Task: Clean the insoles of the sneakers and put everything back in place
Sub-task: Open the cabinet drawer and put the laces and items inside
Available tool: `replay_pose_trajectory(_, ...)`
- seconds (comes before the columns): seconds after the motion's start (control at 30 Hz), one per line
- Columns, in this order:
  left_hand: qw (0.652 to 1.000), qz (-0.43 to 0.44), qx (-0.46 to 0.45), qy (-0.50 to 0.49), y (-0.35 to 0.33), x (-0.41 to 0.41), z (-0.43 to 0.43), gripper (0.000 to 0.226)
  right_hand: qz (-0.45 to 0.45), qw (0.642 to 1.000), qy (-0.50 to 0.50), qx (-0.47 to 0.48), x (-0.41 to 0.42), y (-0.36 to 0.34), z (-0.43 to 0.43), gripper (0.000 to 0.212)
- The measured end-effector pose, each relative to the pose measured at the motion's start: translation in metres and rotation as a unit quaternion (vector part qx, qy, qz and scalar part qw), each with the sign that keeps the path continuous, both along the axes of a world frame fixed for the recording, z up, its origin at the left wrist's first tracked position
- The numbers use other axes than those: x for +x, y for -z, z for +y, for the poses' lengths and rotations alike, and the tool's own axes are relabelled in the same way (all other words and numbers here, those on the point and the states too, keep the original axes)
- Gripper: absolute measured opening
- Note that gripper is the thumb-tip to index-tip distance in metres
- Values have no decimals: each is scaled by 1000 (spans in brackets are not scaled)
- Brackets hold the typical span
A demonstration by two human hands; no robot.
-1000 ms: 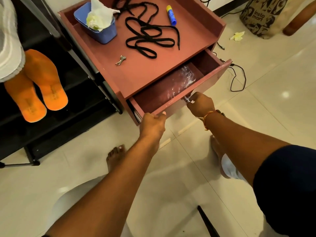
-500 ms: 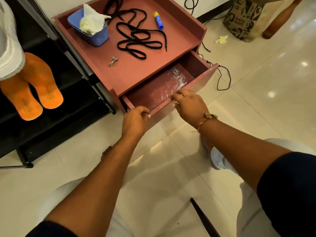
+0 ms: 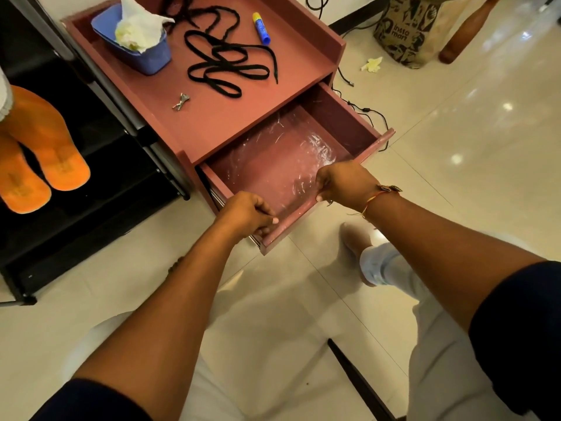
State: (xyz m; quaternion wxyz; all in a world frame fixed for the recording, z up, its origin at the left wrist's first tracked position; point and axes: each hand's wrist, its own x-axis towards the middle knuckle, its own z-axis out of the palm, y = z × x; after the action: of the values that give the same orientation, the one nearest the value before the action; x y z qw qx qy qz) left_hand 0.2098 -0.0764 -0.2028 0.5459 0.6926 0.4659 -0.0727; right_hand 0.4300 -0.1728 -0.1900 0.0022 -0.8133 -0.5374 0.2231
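While both hands hold the front of an open drawer (image 3: 372, 150), the orange insoles (image 3: 51, 150) lie well apart at the left, side by side on a black shoe rack shelf (image 3: 115, 177). The left grip (image 3: 247, 215) curls over the near left corner of the drawer front. The right grip (image 3: 346, 185) curls over the same edge further right, a thread bracelet on its wrist. Each is closed on the board.

The drawer looks like stiff, painted reddish-brown board with a metal runner visible at its left side. It probably slides best when held evenly at both ends of the front, as it is here. A crinkled clear plastic sheet (image 3: 291, 153) lies on its bottom, glossy and likely slippery.

The insoles look thin, light and bendable, with a fuzzy, matte top and rounded toe ends. Judging by that, each would lift easily by pinching an edge at the heel or arch, and would flop if held by one end.

On the counter (image 3: 230, 117) above the drawer, which has a raised rim, black laces (image 3: 224, 65) lie in limp flat loops. Far left on it sits a blue plastic tub (image 3: 151, 56) holding a crumpled white tissue (image 3: 136, 28). A blue glue stick (image 3: 261, 28) with a yellow cap lies at the far side, and a small metal piece (image 3: 181, 101) lies nearer. The floor is glossy pale tile. No sneaker shows clearly.
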Motion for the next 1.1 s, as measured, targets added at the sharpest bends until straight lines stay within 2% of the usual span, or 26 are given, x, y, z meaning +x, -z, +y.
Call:
replay_pose_trajectory(0.23, 1000, -22, -12, -15, 2, 20, -3, 16, 66, 996, 62, -21, 8, 0, -37, 19)
replay_pose_trajectory(0.37, 997, -43, -12, -58, 4, 24, -3, 13, 84, 992, 84, -36, 10, -3, -52, 20)
replay_pose_trajectory(0.47, 990, -57, 16, -130, 8, 19, 3, 12, 91, 986, 132, 49, -1, -14, -37, 25)
replay_pose_trajectory(0.57, 972, -75, 27, -220, 8, 18, 12, 12, 107, 975, 139, 137, -22, -24, 1, 29)
replay_pose_trajectory(0.67, 941, -99, 18, -323, 8, 17, 21, 21, 104, 975, 90, 177, -40, -26, 54, 25)
replay_pose_trajectory(0.83, 888, -130, -13, -441, 9, 11, 37, 22, 42, 978, -53, 199, -66, -20, 138, 43)
replay_pose_trajectory(0.97, 867, -150, -50, -472, 5, 7, 39, 18, 25, 973, -129, 190, -83, -6, 193, 55)
replay_pose_trajectory(1.1, 868, -165, -61, -463, 7, 0, 44, 14, 3, 968, -168, 184, -94, 1, 242, 60)
